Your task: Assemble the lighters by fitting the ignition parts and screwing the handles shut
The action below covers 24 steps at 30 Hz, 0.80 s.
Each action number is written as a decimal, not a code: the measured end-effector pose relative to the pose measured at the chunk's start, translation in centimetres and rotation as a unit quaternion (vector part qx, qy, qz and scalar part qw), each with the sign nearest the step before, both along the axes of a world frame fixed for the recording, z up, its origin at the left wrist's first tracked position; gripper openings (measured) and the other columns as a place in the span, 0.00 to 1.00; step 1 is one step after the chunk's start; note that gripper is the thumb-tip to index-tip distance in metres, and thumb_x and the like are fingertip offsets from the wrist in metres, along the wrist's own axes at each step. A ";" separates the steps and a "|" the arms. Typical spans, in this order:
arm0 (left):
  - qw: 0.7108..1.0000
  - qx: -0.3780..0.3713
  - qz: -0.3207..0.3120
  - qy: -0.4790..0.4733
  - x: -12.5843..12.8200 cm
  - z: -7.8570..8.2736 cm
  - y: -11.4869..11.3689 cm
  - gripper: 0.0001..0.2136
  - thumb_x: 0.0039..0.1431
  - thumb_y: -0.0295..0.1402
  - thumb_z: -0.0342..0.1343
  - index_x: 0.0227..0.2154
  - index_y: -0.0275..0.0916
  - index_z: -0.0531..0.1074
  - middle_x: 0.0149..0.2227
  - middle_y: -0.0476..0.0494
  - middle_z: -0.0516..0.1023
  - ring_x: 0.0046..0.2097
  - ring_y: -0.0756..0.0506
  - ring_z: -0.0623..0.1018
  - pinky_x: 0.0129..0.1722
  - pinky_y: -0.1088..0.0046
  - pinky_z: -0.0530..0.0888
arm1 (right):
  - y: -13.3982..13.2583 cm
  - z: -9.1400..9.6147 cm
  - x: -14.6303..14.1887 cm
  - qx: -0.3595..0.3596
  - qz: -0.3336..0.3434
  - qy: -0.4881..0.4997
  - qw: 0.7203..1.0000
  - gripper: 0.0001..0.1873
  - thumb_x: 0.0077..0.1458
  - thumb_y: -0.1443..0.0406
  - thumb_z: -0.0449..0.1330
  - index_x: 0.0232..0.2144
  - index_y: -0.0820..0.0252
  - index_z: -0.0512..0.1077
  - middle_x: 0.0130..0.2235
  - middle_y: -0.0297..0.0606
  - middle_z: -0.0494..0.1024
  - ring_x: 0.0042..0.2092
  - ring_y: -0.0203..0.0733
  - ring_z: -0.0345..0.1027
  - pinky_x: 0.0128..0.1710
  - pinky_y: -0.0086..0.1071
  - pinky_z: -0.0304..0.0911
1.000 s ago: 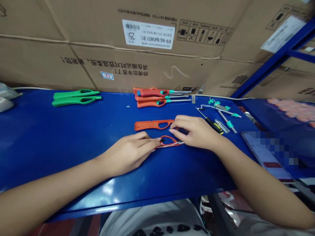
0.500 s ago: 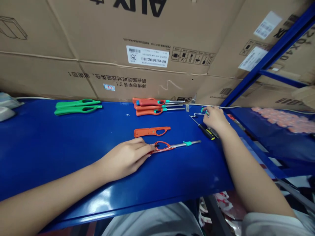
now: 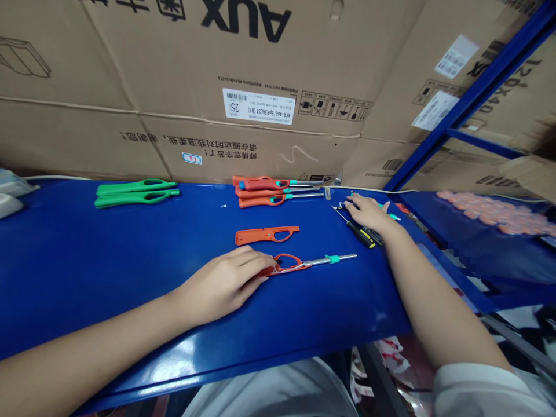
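My left hand [image 3: 230, 279] is closed on the handle end of an opened orange gas lighter [image 3: 289, 263], whose metal barrel, with a teal piece around it, points right. Its fingers hide the rear of the handle. Just behind lies a loose orange half shell [image 3: 267, 234], inner side up. At the right, my right hand [image 3: 368, 213] rests over small teal parts [image 3: 394, 217] and thin white wire, its fingers stretched out and slightly apart; what lies beneath the palm is hidden. Beside it lies a black-and-yellow screwdriver [image 3: 361, 233].
Several orange lighters [image 3: 263, 194] are piled against the cardboard [image 3: 165, 142] at the back. Two green handles [image 3: 135, 193] lie farther left. A blue metal post [image 3: 428, 147] rises at the right, past which pinkish pieces [image 3: 490, 211] lie on a blue surface.
My right hand has shifted slightly left and its fingers have flattened over the small parts; teal pieces now show on its far right side. My left hand keeps its hold on the lighter.
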<state>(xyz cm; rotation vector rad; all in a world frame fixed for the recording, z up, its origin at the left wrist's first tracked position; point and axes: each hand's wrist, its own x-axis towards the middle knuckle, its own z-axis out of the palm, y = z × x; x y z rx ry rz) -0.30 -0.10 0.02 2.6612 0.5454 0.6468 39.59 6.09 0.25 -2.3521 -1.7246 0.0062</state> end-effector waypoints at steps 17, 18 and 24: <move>1.000 0.000 -0.003 0.009 0.0 0.1 0.1 0.12 0.71 0.28 0.51 0.54 0.41 0.72 0.53 0.42 0.79 0.53 0.44 0.78 0.54 0.65 0.76 | -0.3 -0.1 -1.5 0.042 0.076 -0.021 0.996 0.23 0.66 0.55 0.47 0.51 0.51 0.78 0.57 0.50 0.75 0.62 0.67 0.60 0.62 0.79 0.27; 1.000 0.000 -0.003 0.009 0.0 0.1 0.1 0.12 0.71 0.28 0.51 0.54 0.41 0.72 0.53 0.42 0.79 0.53 0.44 0.78 0.54 0.65 0.76 | -0.3 -0.2 -1.5 0.042 0.078 -0.018 0.996 0.23 0.66 0.55 0.48 0.49 0.51 0.79 0.56 0.50 0.75 0.62 0.67 0.61 0.62 0.79 0.26; 1.000 0.004 -0.004 0.007 0.1 0.1 0.1 0.12 0.71 0.28 0.51 0.54 0.41 0.72 0.52 0.42 0.79 0.53 0.44 0.78 0.53 0.65 0.76 | -0.1 0.0 -1.5 0.068 0.120 0.019 0.990 0.19 0.63 0.64 0.50 0.43 0.56 0.81 0.55 0.48 0.78 0.61 0.62 0.65 0.63 0.79 0.25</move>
